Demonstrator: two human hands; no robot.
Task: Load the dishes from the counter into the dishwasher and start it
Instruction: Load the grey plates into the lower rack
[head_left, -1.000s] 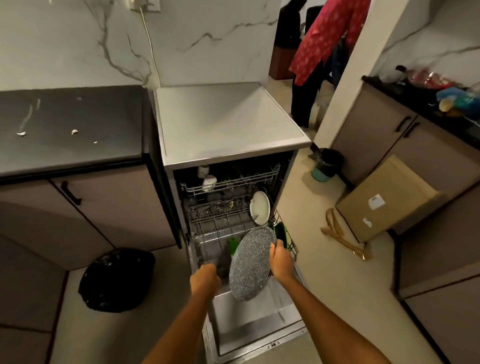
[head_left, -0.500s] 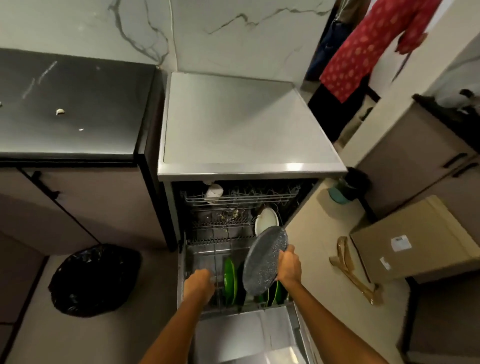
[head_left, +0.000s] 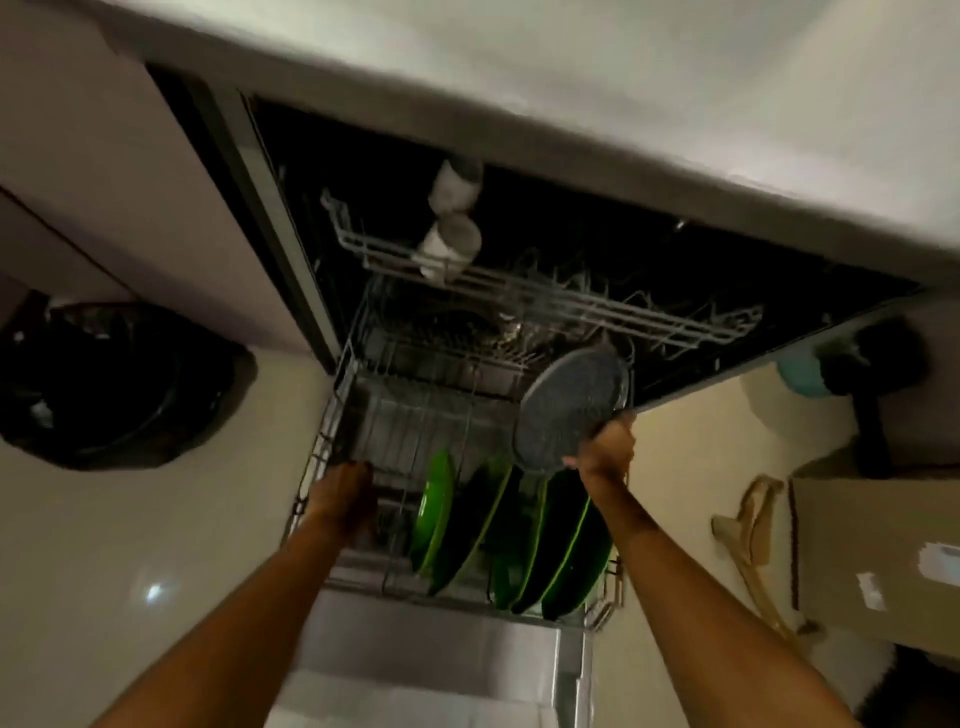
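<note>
The dishwasher stands open with its lower rack (head_left: 332, 415) pulled out over the lowered door (head_left: 431, 665). My right hand (head_left: 605, 449) grips a grey speckled plate (head_left: 569, 408) by its lower edge, holding it tilted above the rack's right side. My left hand (head_left: 345, 488) is closed on the rack's front left rim. Several green plates (head_left: 519, 540) stand on edge in the front of the rack. Two white cups (head_left: 449, 244) sit in the upper rack (head_left: 545, 296).
A black rubbish bag (head_left: 114, 384) lies on the floor to the left. A cardboard box (head_left: 878, 551) and a wooden hanger (head_left: 748, 525) lie at the right. A teal and black bin (head_left: 852, 364) stands by the dishwasher's right side.
The camera has dropped much closer to the dishwasher. My right hand has carried the grey plate farther in over the rack, while my left hand stays on the rack's front rim.
</note>
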